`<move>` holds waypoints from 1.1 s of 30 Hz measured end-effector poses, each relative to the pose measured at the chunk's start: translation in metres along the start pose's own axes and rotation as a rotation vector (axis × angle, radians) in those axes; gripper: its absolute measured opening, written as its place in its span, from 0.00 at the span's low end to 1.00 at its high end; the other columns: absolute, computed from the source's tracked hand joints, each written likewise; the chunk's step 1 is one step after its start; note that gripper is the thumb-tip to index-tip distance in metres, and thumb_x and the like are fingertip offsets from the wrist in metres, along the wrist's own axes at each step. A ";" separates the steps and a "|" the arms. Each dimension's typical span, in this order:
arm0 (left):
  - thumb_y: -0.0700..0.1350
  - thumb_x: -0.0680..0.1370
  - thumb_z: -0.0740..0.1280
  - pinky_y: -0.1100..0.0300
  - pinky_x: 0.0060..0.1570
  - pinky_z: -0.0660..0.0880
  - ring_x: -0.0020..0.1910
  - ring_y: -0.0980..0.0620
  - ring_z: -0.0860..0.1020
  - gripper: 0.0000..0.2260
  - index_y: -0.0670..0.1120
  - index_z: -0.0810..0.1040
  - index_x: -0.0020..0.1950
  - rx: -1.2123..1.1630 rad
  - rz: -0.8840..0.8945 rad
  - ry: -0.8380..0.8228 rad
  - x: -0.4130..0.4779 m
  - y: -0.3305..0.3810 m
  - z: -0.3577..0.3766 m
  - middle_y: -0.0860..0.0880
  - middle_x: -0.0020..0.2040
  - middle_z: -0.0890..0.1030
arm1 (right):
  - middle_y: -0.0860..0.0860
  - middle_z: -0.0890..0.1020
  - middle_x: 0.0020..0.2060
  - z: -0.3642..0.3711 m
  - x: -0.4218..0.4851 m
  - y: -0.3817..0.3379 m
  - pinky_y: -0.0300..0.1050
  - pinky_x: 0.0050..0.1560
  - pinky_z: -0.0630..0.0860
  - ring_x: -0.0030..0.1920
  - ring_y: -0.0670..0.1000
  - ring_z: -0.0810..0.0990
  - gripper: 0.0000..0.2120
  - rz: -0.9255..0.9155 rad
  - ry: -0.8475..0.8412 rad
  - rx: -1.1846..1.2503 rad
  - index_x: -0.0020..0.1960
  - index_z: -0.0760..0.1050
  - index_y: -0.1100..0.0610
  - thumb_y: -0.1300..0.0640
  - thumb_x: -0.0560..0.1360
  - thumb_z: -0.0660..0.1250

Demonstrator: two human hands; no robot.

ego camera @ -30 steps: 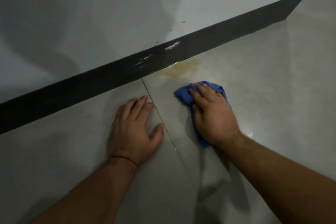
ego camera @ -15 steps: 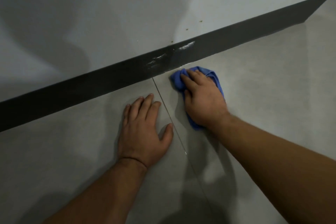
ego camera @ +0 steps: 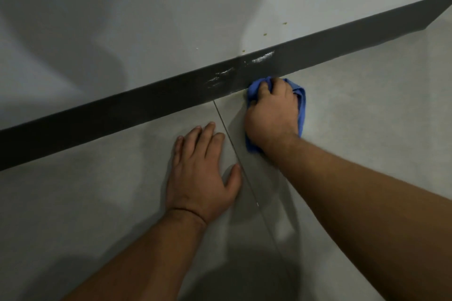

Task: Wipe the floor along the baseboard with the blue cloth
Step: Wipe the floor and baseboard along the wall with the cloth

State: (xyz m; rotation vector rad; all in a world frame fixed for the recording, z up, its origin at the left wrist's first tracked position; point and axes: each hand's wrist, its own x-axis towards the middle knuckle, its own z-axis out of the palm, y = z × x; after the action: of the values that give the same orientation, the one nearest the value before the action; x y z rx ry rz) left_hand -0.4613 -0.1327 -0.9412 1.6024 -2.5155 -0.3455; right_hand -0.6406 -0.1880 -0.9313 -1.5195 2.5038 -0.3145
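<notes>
A bunched blue cloth (ego camera: 302, 102) lies on the grey tiled floor (ego camera: 354, 110), its far end touching the dark baseboard (ego camera: 146, 102). My right hand (ego camera: 272, 115) presses down on the cloth with its fingers curled into the fabric, and covers most of it. To the left of a tile joint, my left hand (ego camera: 201, 173) rests flat on the floor, fingers spread, holding nothing. White scuff marks (ego camera: 263, 58) show on the baseboard just above the cloth.
The pale wall (ego camera: 171, 19) above the baseboard carries a few small brownish specks (ego camera: 285, 23). A tile joint (ego camera: 234, 151) runs from the baseboard toward me between the two hands. The baseboard turns a corner at the far right (ego camera: 430, 19).
My right hand has pushed the blue cloth forward over the brownish stain and up to the baseboard; the stain no longer shows. My left hand has stayed flat on the floor.
</notes>
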 end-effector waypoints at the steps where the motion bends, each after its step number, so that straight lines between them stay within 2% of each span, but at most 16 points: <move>1: 0.63 0.76 0.59 0.41 0.79 0.58 0.80 0.45 0.62 0.32 0.49 0.69 0.76 0.000 -0.001 -0.001 0.000 0.000 0.000 0.48 0.80 0.67 | 0.59 0.65 0.78 0.004 -0.006 -0.006 0.61 0.80 0.56 0.78 0.62 0.60 0.27 -0.045 0.002 0.012 0.79 0.65 0.58 0.52 0.81 0.56; 5: 0.63 0.76 0.59 0.42 0.80 0.56 0.80 0.46 0.61 0.31 0.49 0.69 0.76 0.014 -0.007 -0.015 0.002 0.001 0.000 0.48 0.80 0.67 | 0.55 0.66 0.78 0.012 -0.019 -0.016 0.58 0.81 0.55 0.79 0.59 0.61 0.25 -0.165 -0.027 0.100 0.78 0.67 0.53 0.52 0.82 0.58; 7: 0.62 0.76 0.59 0.43 0.80 0.56 0.80 0.46 0.62 0.31 0.49 0.70 0.76 0.012 -0.009 -0.006 0.001 0.001 -0.001 0.48 0.80 0.67 | 0.56 0.70 0.76 0.009 -0.022 -0.012 0.55 0.79 0.60 0.76 0.59 0.65 0.22 -0.219 0.010 0.200 0.76 0.71 0.55 0.56 0.82 0.60; 9: 0.61 0.76 0.60 0.43 0.80 0.57 0.79 0.45 0.64 0.31 0.47 0.71 0.75 -0.003 -0.007 0.018 0.000 0.000 -0.001 0.47 0.79 0.69 | 0.57 0.74 0.73 0.008 -0.027 -0.010 0.55 0.77 0.65 0.74 0.60 0.70 0.21 -0.372 0.018 0.261 0.74 0.74 0.57 0.58 0.82 0.62; 12: 0.59 0.76 0.60 0.42 0.79 0.58 0.77 0.43 0.66 0.31 0.44 0.71 0.75 -0.034 -0.014 0.040 0.000 0.000 -0.001 0.44 0.76 0.73 | 0.55 0.75 0.73 0.008 -0.025 -0.010 0.58 0.77 0.63 0.75 0.58 0.70 0.22 -0.641 -0.129 0.141 0.75 0.74 0.54 0.55 0.81 0.62; 14: 0.60 0.76 0.59 0.42 0.79 0.58 0.78 0.44 0.65 0.32 0.44 0.70 0.76 -0.035 -0.016 0.019 0.000 0.000 -0.001 0.44 0.76 0.72 | 0.53 0.74 0.74 0.006 -0.017 -0.009 0.58 0.78 0.61 0.76 0.57 0.68 0.23 -0.691 -0.168 0.070 0.76 0.72 0.51 0.52 0.82 0.60; 18: 0.61 0.76 0.58 0.43 0.80 0.56 0.80 0.46 0.62 0.32 0.46 0.69 0.77 -0.020 -0.009 -0.006 0.001 0.000 -0.003 0.47 0.79 0.68 | 0.54 0.71 0.77 0.002 -0.010 -0.001 0.57 0.78 0.60 0.76 0.59 0.66 0.24 -0.587 -0.077 -0.038 0.77 0.71 0.48 0.49 0.82 0.58; 24: 0.61 0.76 0.56 0.43 0.81 0.55 0.81 0.48 0.59 0.32 0.48 0.68 0.78 -0.047 -0.007 -0.015 0.000 0.000 -0.005 0.48 0.81 0.65 | 0.60 0.73 0.70 -0.009 0.005 0.037 0.58 0.73 0.66 0.70 0.64 0.70 0.21 -0.258 0.117 -0.052 0.72 0.77 0.47 0.50 0.80 0.60; 28: 0.61 0.77 0.56 0.42 0.81 0.54 0.82 0.48 0.58 0.32 0.48 0.67 0.78 -0.060 -0.013 -0.029 -0.001 0.000 -0.005 0.48 0.82 0.63 | 0.61 0.71 0.71 -0.014 0.014 0.054 0.59 0.74 0.65 0.70 0.65 0.67 0.21 -0.088 0.163 0.022 0.72 0.76 0.48 0.52 0.81 0.60; 33: 0.62 0.76 0.56 0.42 0.81 0.55 0.81 0.47 0.59 0.33 0.48 0.67 0.78 -0.043 -0.018 -0.021 -0.001 0.002 -0.005 0.47 0.81 0.64 | 0.59 0.75 0.66 -0.011 0.011 0.044 0.55 0.71 0.68 0.67 0.63 0.71 0.19 0.031 0.238 0.159 0.67 0.80 0.53 0.51 0.79 0.63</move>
State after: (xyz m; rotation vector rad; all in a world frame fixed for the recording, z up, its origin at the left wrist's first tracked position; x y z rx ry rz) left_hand -0.4617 -0.1319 -0.9355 1.6148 -2.4924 -0.4182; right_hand -0.6859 -0.1769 -0.9341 -1.4555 2.6007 -0.7103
